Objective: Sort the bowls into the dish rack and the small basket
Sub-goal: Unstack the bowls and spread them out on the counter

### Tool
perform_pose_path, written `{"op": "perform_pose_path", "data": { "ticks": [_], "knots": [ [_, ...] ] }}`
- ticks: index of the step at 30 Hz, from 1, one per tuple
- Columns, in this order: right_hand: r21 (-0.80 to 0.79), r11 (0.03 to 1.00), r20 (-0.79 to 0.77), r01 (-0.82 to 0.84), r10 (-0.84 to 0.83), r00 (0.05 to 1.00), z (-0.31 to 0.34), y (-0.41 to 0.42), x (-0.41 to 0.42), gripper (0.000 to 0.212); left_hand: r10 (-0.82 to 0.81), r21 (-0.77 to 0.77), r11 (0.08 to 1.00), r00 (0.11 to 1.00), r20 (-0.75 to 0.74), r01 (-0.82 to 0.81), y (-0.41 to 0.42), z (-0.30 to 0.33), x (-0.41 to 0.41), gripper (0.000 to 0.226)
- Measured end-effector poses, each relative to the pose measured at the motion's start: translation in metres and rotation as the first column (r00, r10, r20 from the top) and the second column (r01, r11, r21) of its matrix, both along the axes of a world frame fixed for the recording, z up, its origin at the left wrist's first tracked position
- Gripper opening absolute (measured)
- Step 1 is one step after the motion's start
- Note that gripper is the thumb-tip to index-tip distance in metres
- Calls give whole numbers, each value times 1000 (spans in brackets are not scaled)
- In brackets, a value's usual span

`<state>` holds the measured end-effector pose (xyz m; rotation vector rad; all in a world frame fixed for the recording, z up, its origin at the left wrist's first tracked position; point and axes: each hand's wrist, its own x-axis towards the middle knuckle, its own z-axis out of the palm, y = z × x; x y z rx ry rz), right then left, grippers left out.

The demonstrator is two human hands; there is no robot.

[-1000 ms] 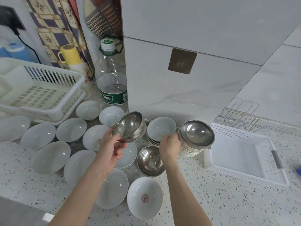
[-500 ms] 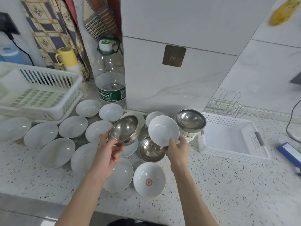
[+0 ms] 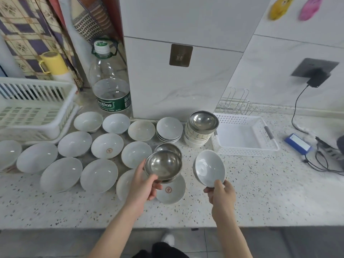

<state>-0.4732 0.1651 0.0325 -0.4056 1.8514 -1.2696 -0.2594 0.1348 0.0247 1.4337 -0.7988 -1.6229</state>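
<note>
Speckled stone counter [image 3: 260,192]; left hand [image 3: 142,185] gripping round steel bowl [image 3: 163,165], right hand [image 3: 221,194] pinching glossy white bowl [image 3: 209,168].

A water bottle [image 3: 109,84] and yellow mug [image 3: 54,63] stand behind the counter [image 3: 260,192].

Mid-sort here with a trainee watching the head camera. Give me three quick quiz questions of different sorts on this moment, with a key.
1. True or false: the small basket already holds bowls.
2. Which hand holds the steel bowl? A. left hand B. right hand
3. Fill in: a second steel bowl tops the stack beside the small ______.

Key: 1. False, it shows no bowls. 2. A; the right hand holds a white bowl. 3. basket.
</note>
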Motion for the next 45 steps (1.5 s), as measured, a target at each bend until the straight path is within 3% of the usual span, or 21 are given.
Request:
{"op": "perform_pose_path", "data": {
  "ticks": [9,22,29,33,45],
  "knots": [
    [-5,1000,32,26,-26,999,-3,8,-40,30,-171,61,984,984,59,167,-2,-8,-61,74],
    [59,974,-42,-217,220,975,-18,-28,-144,27,-130,120,987,966,223,105,-51,-35,-151,77],
    [125,903,-88,-411,423,902,-33,-35,-165,34,-49,107,994,948,315,16,-68,-44,-170,67],
    [157,858,-100,-489,506,857,-38,-37,-172,35,-63,125,992,929,365,18,-69,-45,-176,75],
    [175,786,-58,-593,609,791,-49,-33,-175,33,-55,206,978,934,354,-20,-59,-52,-176,80]
  ]
}}
